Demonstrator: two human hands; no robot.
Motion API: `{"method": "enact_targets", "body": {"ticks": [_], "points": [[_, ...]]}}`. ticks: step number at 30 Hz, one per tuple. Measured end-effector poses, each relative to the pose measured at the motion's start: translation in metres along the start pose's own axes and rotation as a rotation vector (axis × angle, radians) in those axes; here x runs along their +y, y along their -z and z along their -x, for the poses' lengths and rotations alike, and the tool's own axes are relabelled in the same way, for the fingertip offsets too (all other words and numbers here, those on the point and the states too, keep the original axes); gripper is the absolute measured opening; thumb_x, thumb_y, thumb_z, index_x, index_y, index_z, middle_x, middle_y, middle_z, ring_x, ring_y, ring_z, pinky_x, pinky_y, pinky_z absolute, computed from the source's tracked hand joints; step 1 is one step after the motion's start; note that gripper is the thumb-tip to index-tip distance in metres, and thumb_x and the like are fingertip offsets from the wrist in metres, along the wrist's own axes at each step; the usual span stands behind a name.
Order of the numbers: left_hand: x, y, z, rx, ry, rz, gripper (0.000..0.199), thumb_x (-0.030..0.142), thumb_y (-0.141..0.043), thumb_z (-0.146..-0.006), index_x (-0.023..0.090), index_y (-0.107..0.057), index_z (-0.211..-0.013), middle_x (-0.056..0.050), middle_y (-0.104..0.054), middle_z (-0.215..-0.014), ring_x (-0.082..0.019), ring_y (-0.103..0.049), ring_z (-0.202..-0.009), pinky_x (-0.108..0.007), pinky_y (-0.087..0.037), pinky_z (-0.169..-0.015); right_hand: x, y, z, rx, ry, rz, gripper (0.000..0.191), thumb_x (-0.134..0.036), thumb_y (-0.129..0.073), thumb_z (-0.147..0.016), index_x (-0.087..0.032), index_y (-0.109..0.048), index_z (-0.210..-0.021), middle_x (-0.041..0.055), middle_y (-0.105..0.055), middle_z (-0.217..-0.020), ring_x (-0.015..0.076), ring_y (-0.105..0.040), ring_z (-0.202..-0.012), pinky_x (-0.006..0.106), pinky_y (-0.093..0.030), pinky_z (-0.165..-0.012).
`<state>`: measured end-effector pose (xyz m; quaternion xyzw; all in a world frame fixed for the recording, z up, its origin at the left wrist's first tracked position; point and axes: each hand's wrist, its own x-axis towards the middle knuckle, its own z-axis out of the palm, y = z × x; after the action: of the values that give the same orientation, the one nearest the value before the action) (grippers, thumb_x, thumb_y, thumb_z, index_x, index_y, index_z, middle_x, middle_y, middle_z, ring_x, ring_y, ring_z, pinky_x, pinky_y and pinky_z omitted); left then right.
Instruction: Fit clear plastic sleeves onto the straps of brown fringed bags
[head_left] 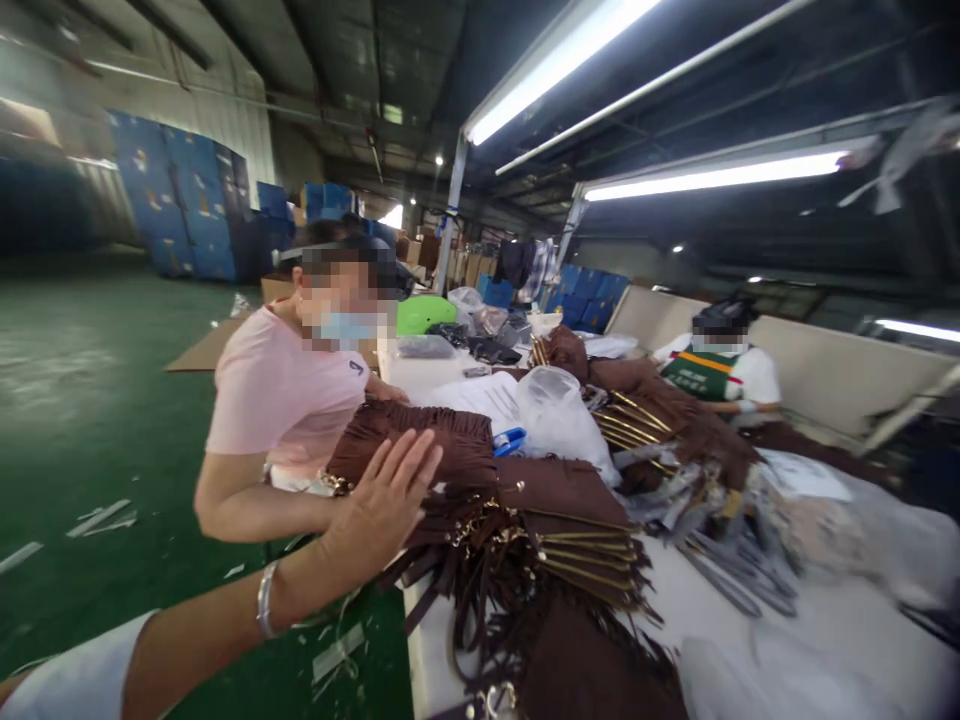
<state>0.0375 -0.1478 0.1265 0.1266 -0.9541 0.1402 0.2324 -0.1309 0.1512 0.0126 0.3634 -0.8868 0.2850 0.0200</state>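
My left hand point(382, 510) reaches in from the lower left, a silver bracelet on its wrist. Its fingers are stretched out, and it grips nothing. Behind it lies a brown fringed bag point(457, 440) in front of a co-worker in pink; whether my hand touches the bag I cannot tell. Close to my fingertips is a stack of brown fringed bags point(570, 510) with gold-coloured edges, metal fittings and dangling straps. Nearer to me spreads another dark brown fringed piece point(592, 660). My right hand is out of view.
The white table point(742, 640) carries a plastic bag point(562, 410), a blue-handled tool point(510, 441), grey straps point(742, 570) and more brown pieces point(637, 385). Another person point(720, 370) sits across it. Scraps lie on the green floor point(97, 420); blue boxes point(187, 200) are stacked behind.
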Motion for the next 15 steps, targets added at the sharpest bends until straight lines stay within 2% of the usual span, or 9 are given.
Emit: {"method": "enact_targets", "body": {"ticks": [1,3,6,8,10,12,15], "points": [[0.003,-0.007,-0.008,0.004,-0.014,-0.006,0.074,0.021,-0.053,-0.088,0.015,-0.02,-0.154,-0.014,-0.012,-0.162,-0.034,-0.009,-0.149,-0.055,-0.012,-0.121,0.0,0.007,0.001,0.053,-0.023,0.031,0.042,-0.056,-0.05,-0.092,-0.047,-0.049,-0.133,0.001,-0.058,-0.132,0.0336,-0.047,-0.129,0.052,-0.056,-0.083],[0.015,-0.024,-0.023,-0.036,-0.075,0.015,0.08,0.021,-0.057,-0.083,0.015,-0.02,-0.154,-0.016,-0.018,-0.161,-0.037,-0.019,-0.146,-0.057,-0.016,-0.118,-0.004,0.019,-0.015,0.181,-0.044,0.106,0.048,-0.048,-0.033,-0.097,-0.039,-0.04,-0.144,0.0002,-0.051,-0.142,0.0307,-0.04,-0.137,0.053,-0.049,-0.099],[0.043,-0.05,-0.041,-0.129,-0.179,0.076,0.073,0.015,-0.054,-0.08,0.01,-0.031,-0.149,-0.023,-0.035,-0.151,-0.037,-0.038,-0.135,-0.057,-0.03,-0.109,-0.012,0.027,-0.073,0.29,-0.031,0.252,0.055,-0.025,-0.022,-0.096,-0.016,-0.033,-0.149,0.0096,-0.041,-0.15,0.0236,-0.038,-0.139,0.042,-0.039,-0.112],[0.059,-0.061,-0.05,-0.161,-0.213,0.132,0.06,0.015,-0.051,-0.081,0.006,-0.043,-0.14,-0.025,-0.049,-0.138,-0.035,-0.047,-0.125,-0.053,-0.039,-0.102,-0.015,0.022,-0.117,0.266,-0.032,0.352,0.057,-0.015,-0.024,-0.093,-0.011,-0.033,-0.149,0.0124,-0.04,-0.151,0.0225,-0.04,-0.138,0.037,-0.039,-0.111],[0.07,-0.067,-0.057,-0.179,-0.217,0.183,0.046,0.019,-0.051,-0.085,0.006,-0.054,-0.128,-0.023,-0.059,-0.122,-0.033,-0.056,-0.11,-0.049,-0.045,-0.094,-0.015,0.01,-0.148,0.203,-0.043,0.406,0.064,-0.006,-0.027,-0.088,-0.015,-0.028,-0.152,0.0101,-0.032,-0.156,0.0223,-0.035,-0.141,0.036,-0.035,-0.112],[0.075,-0.068,-0.062,-0.203,-0.22,0.215,0.034,0.02,-0.051,-0.086,0.007,-0.06,-0.116,-0.02,-0.064,-0.109,-0.031,-0.06,-0.098,-0.047,-0.049,-0.086,-0.011,-0.006,-0.164,0.108,-0.056,0.404,0.071,-0.001,-0.028,-0.085,-0.023,-0.028,-0.153,0.0058,-0.029,-0.158,0.0226,-0.033,-0.142,0.037,-0.035,-0.112],[0.077,-0.066,-0.065,-0.241,-0.25,0.242,0.028,0.016,-0.051,-0.084,0.008,-0.062,-0.108,-0.018,-0.065,-0.102,-0.031,-0.061,-0.092,-0.046,-0.051,-0.081,-0.002,-0.028,-0.172,-0.058,-0.084,0.343,0.064,-0.001,-0.032,-0.085,-0.027,-0.05,-0.14,0.0053,-0.047,-0.147,0.0259,-0.044,-0.134,0.043,-0.041,-0.106]]}}
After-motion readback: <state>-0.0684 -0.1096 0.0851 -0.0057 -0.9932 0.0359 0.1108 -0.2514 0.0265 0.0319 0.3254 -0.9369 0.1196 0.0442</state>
